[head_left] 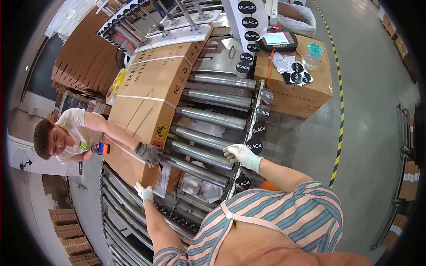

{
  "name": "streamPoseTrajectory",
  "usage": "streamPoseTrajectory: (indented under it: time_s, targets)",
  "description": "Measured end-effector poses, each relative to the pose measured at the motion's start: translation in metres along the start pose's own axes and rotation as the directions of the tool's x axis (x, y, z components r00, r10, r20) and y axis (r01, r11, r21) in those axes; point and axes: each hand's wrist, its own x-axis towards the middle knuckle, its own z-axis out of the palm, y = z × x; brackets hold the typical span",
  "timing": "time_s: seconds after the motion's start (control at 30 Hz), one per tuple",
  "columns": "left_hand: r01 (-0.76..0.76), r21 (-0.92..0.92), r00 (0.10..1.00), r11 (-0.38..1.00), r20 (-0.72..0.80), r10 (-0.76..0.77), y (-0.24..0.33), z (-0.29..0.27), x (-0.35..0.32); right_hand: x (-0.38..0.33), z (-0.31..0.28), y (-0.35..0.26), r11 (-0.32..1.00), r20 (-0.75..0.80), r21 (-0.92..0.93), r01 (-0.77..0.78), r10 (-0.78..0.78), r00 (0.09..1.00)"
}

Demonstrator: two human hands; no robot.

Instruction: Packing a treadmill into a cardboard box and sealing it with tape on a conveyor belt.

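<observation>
A long brown cardboard box (148, 111), bound with white straps, lies lengthwise on a roller conveyor (213, 95). My left hand (144, 192), in a white glove, touches the near end of this box with its fingers stretched out. Over the rollers by the right rail is my right hand (243, 156), also white-gloved. Its fingers are bent together, and whatever may be between them is hidden. Round black labels (259, 129) hang in a row along that rail, close to my right hand.
Across the conveyor, a person's grey-gloved hand (149, 153) rests on the box; their other hand holds an orange-and-blue handheld tool (104, 148). A metal press frame (177, 37) spans the far end. On a carton (288, 99) at right sit a control tablet (278, 39) and label sheets.
</observation>
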Motion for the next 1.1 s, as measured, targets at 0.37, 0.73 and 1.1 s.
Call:
streamPoseTrajectory:
  time_s: [0.37, 0.73, 1.1]
  targets:
    - [0.179, 0.028, 0.975, 0.983, -0.141, -0.174, -0.013, 0.023, -0.13, 0.024, -0.024, -0.006, 0.994, 0.077, 0.039, -0.099, 0.096, 0.992]
    - [0.204, -0.045, 0.978, 0.978, -0.028, -0.205, -0.075, 0.05, -0.229, 0.024, 0.008, 0.018, 0.989, 0.113, -0.129, 0.076, -0.062, 0.992]
    - [0.041, -0.146, 0.983, 0.988, -0.17, -0.066, -0.173, 0.056, -0.258, -0.018, 0.095, 0.075, 0.972, -0.013, -0.232, 0.035, -0.039, 0.999]
